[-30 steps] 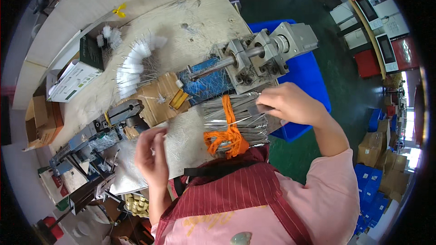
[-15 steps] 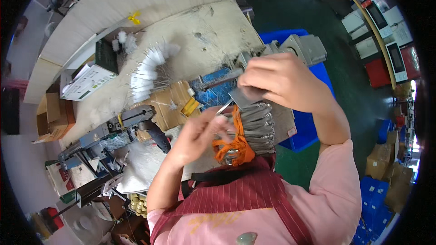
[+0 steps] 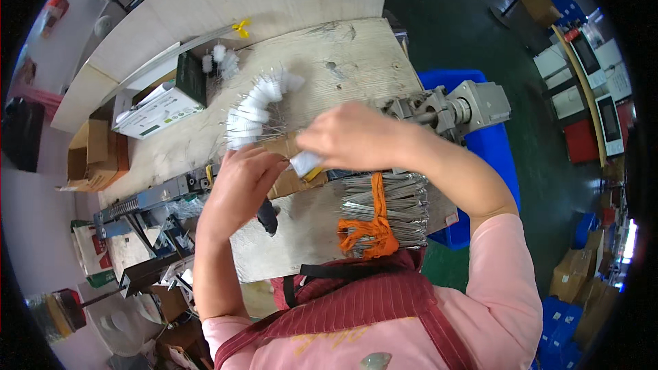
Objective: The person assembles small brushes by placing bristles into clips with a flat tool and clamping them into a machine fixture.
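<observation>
Both hands have come together mid-frame: the right hand (image 3: 356,138) now pinches a white brush head (image 3: 303,162), the left hand (image 3: 241,181) curled beside it, grip unclear

Desk (image 3: 343,55): pale raw wood, matt, scuffed. Wire bundle (image 3: 397,199): bright shiny metal, bound with orange cloth tie (image 3: 370,229). Brushes (image 3: 253,106): white fluffy bristle tufts. Machine block (image 3: 466,106): dull grey metal. Bin (image 3: 493,157): smooth blue plastic.
</observation>
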The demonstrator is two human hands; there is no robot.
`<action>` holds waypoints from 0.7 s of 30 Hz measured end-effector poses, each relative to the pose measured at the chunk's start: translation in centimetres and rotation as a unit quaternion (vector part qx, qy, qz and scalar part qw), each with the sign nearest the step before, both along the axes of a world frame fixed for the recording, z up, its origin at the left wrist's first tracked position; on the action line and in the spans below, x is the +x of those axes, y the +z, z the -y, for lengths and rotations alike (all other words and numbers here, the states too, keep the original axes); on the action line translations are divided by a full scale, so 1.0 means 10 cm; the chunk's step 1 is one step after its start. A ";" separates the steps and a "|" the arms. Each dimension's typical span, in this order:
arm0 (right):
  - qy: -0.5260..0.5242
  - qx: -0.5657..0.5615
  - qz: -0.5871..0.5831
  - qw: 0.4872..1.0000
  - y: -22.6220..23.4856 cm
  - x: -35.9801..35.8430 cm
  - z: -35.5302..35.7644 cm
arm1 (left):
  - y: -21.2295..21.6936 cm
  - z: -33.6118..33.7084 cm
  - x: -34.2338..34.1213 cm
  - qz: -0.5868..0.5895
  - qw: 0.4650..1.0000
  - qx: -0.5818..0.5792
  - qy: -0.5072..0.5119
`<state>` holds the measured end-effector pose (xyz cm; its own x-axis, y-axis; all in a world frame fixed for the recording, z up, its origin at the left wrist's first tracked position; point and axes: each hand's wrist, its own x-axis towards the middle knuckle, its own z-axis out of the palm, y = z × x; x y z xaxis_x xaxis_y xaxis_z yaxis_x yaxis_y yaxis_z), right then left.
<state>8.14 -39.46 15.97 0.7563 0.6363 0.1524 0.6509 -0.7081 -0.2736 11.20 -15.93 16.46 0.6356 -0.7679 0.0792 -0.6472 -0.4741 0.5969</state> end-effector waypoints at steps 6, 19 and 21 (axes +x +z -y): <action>-0.017 0.164 -0.055 0.985 -0.25 0.15 -0.26 | -0.34 -0.37 -0.40 0.049 0.931 -0.196 0.303; -0.046 0.155 -0.141 0.977 -0.28 0.21 -0.58 | -1.19 -0.22 -0.81 -0.301 0.838 -0.321 0.323; -0.039 0.163 -0.120 0.978 -0.35 0.24 -0.59 | -1.16 -0.24 -0.80 -0.317 0.828 -0.340 0.314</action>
<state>10.50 -33.61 12.46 0.8398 0.5219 0.1493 0.4870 -0.6027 -0.6321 3.19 -13.51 4.89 0.9718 -0.1852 -0.1459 0.1460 -0.0131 0.9892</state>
